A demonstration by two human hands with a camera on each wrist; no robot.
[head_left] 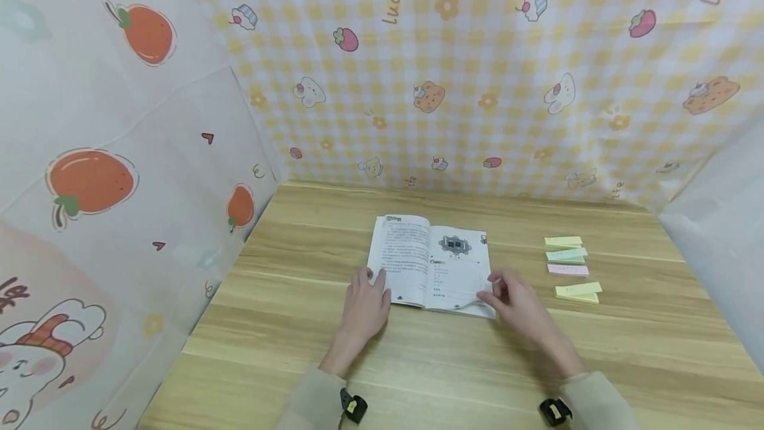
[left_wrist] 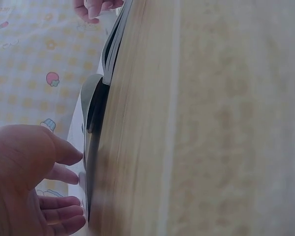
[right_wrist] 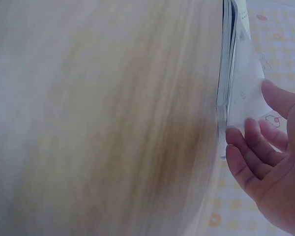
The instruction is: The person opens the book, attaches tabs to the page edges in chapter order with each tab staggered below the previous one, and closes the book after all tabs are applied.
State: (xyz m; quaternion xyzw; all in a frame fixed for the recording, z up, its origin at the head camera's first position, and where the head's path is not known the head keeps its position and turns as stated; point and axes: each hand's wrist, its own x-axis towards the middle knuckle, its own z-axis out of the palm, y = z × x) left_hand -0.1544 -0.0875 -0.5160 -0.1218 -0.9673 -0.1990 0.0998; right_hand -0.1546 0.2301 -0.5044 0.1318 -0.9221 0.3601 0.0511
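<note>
An open book (head_left: pixel 457 274) with printed pages lies on the wooden table. On its left page's lower outer edge rests my left hand (head_left: pixel 366 304), its fingers loosely extended. In the left wrist view, the fingertips of the left hand (left_wrist: pixel 44 196) touch the page edge. At the lower right corner of the book, my right hand (head_left: pixel 521 304) pinches a raised page. The right wrist view shows that page (right_wrist: pixel 246 88) lifted off the stack, with the thumb and fingers of the right hand (right_wrist: pixel 270 152) at its edge.
Several pads of sticky notes lie right of the book: a yellow pad (head_left: pixel 563 242), a green pad (head_left: pixel 566 255), a pink pad (head_left: pixel 568 270) and a nearer yellow pad (head_left: pixel 577 292). A checked cloth (head_left: pixel 406 131) hangs behind the table (head_left: pixel 286 271), with a white cloth at left.
</note>
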